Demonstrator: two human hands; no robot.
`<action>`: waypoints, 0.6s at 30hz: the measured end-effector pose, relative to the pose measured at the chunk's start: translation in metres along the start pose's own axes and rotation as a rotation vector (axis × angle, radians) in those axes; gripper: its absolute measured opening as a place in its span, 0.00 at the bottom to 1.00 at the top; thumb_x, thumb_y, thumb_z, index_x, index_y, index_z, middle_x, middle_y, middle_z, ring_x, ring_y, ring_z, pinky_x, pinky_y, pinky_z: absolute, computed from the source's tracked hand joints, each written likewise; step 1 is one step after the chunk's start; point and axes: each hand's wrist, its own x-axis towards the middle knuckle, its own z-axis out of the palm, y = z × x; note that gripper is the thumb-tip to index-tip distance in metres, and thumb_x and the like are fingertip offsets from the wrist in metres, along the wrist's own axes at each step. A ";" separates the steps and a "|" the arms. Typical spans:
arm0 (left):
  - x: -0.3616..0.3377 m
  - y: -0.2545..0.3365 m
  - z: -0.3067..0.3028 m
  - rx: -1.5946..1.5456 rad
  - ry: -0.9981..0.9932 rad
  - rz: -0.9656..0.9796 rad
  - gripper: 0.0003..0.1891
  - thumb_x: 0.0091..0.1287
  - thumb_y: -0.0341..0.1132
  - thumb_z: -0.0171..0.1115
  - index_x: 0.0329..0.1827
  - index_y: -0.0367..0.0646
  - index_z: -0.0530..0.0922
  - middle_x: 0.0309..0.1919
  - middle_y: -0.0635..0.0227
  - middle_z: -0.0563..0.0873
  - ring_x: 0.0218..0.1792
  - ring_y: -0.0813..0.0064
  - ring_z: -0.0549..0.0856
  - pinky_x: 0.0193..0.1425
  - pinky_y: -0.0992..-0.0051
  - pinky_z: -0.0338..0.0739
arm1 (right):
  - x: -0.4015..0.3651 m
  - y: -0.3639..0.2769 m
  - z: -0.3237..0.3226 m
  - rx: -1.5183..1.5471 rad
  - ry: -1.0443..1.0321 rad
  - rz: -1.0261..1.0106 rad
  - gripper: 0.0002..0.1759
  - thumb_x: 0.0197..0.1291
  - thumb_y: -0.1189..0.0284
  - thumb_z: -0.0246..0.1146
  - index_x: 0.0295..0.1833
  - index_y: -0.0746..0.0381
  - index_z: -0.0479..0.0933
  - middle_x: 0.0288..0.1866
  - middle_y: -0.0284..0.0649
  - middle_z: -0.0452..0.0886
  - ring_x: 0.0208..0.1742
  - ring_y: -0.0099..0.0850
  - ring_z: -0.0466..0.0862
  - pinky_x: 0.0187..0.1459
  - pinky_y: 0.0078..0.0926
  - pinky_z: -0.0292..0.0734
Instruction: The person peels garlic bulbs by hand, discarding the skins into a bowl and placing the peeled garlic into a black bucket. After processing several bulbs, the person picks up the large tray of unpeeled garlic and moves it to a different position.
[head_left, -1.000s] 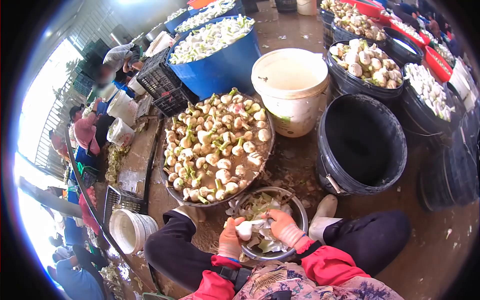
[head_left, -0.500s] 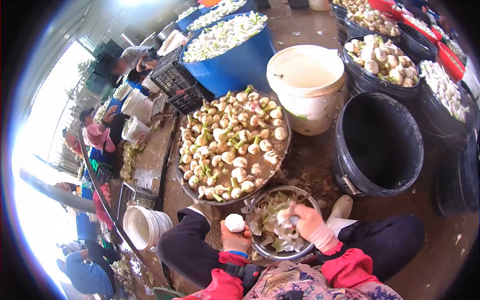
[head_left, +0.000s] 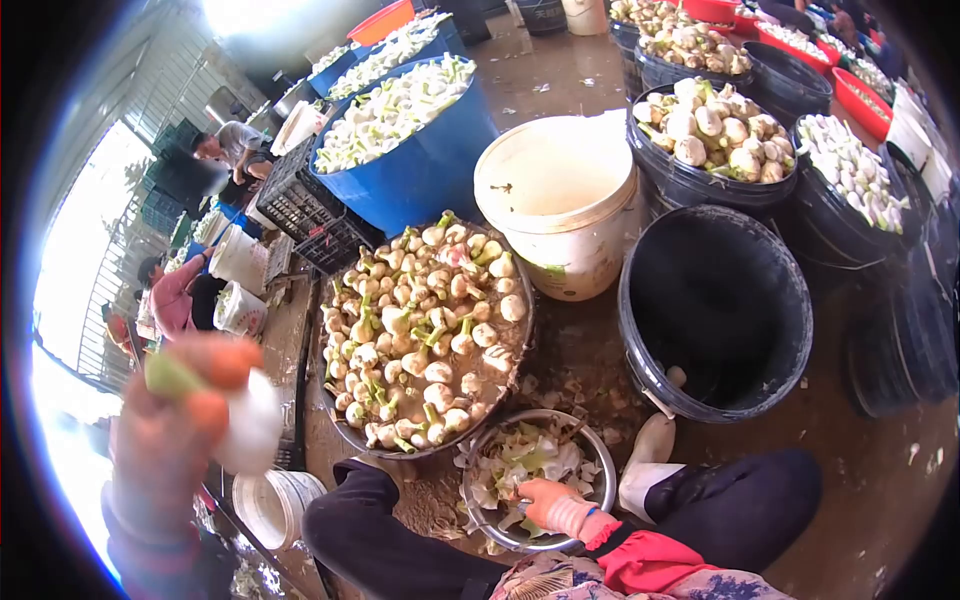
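My left hand is raised close to the camera at the far left, blurred, its fingers closed around a white garlic bulb with a green stem. Down at the metal bowl, my right hand reaches over the rim into loose garlic skins. Its fingers are curled closed; what they hold is mostly hidden. Ahead of my knees stands a wide tub of unpeeled garlic bulbs in muddy water.
A black bucket at right has a small white piece inside its near wall. A white bucket stands beyond, near a blue tub of garlic and black crates. Other people sit at left, one in a pink top.
My left hand has risen from beside the bowl to the far left with the garlic bulb. My right hand has lowered into the skins. A white piece now shows in the black bucket.
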 end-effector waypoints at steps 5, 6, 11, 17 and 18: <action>0.108 -0.021 0.075 -0.016 -0.271 0.070 0.13 0.66 0.39 0.59 0.46 0.39 0.78 0.41 0.66 0.81 0.37 0.77 0.82 0.42 0.77 0.77 | 0.011 0.004 0.008 0.048 0.020 -0.074 0.21 0.54 0.68 0.54 0.56 0.50 0.76 0.54 0.45 0.79 0.56 0.44 0.77 0.54 0.35 0.72; 0.130 -0.029 0.101 -0.168 -0.333 -0.124 0.14 0.66 0.39 0.59 0.49 0.40 0.77 0.41 0.67 0.81 0.37 0.77 0.82 0.43 0.77 0.77 | 0.009 0.002 0.005 0.074 0.016 -0.074 0.23 0.53 0.69 0.54 0.57 0.53 0.75 0.54 0.46 0.78 0.55 0.44 0.77 0.54 0.34 0.72; 0.258 -0.116 0.205 -0.800 -0.147 -0.035 0.20 0.67 0.44 0.60 0.56 0.43 0.73 0.45 0.66 0.81 0.45 0.71 0.81 0.47 0.70 0.77 | 0.027 0.015 0.023 -0.015 0.350 -0.371 0.10 0.60 0.75 0.55 0.43 0.63 0.79 0.44 0.41 0.82 0.44 0.39 0.81 0.47 0.32 0.75; 0.281 -0.281 0.245 0.187 0.069 -0.294 0.22 0.62 0.50 0.58 0.49 0.43 0.80 0.43 0.61 0.85 0.36 0.57 0.85 0.45 0.63 0.77 | 0.034 0.017 0.002 0.536 0.423 -0.273 0.12 0.58 0.66 0.59 0.43 0.61 0.79 0.42 0.47 0.81 0.43 0.46 0.80 0.45 0.36 0.75; 0.275 -0.291 0.248 0.285 -0.019 -0.359 0.24 0.60 0.52 0.58 0.48 0.41 0.80 0.44 0.57 0.85 0.38 0.56 0.84 0.46 0.64 0.77 | 0.029 0.011 -0.009 0.442 0.460 -0.249 0.13 0.57 0.64 0.60 0.42 0.61 0.79 0.40 0.49 0.81 0.41 0.47 0.80 0.43 0.37 0.75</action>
